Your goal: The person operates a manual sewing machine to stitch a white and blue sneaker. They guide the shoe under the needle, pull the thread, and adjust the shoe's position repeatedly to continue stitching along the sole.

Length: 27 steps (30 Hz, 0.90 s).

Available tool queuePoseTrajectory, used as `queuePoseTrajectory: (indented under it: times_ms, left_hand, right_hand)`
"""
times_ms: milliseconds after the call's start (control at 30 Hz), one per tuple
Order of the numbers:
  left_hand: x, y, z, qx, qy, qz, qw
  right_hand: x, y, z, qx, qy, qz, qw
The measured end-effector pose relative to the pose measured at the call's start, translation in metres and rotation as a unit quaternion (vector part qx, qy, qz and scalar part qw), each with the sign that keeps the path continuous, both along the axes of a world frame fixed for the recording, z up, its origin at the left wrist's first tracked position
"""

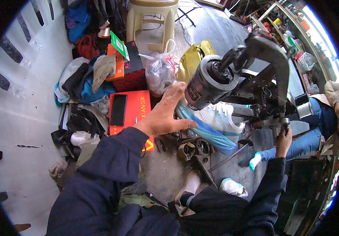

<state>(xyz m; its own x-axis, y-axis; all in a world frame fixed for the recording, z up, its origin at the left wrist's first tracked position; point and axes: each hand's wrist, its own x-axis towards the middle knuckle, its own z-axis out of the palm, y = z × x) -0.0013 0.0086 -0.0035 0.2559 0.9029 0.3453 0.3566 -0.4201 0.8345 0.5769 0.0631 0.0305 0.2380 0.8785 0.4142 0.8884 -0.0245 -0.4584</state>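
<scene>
A black cast-metal shoe-stitching machine [271,69] with a large cylinder [197,86] fills the middle right. A white sneaker with a blue striped side [216,129] sits under the cylinder, angled toward the right. My left hand [165,112] grips its toe end from the left, the thumb along the blue side and the fingertips partly hidden behind it. My right hand [283,139] is closed on a round metal crank [280,122] at the machine's lower right.
A red box [132,102] with a black phone [118,110] lies left of centre, near plastic bags [157,72] and piled cloth. A beige stool [151,8] stands behind. At right a seated person in jeans [311,141] stretches a socked foot toward a loose white shoe [232,188].
</scene>
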Motion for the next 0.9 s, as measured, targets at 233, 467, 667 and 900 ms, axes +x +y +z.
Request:
queuePoseTrajectory:
  times_ms: [233, 467, 667, 900]
  left_hand:
    - [0.005, -0.002, -0.002, -0.017, -0.083, 0.008, 0.996]
    - [0.010, -0.001, 0.003, -0.014, -0.102, 0.003, 0.995]
    - [0.007, -0.004, 0.015, -0.037, -0.034, 0.009, 0.999]
    - [0.005, -0.003, 0.018, -0.021, 0.016, 0.000, 1.000]
  right_hand:
    - [-0.031, -0.013, -0.093, -0.184, 0.378, 0.034, 0.906]
    - [-0.127, -0.046, 0.006, -0.184, 0.181, 0.136, 0.957]
    - [-0.050, -0.015, 0.042, -0.045, 0.138, 0.004, 0.989]
    - [-0.003, 0.002, -0.066, -0.107, 0.237, 0.029, 0.965]
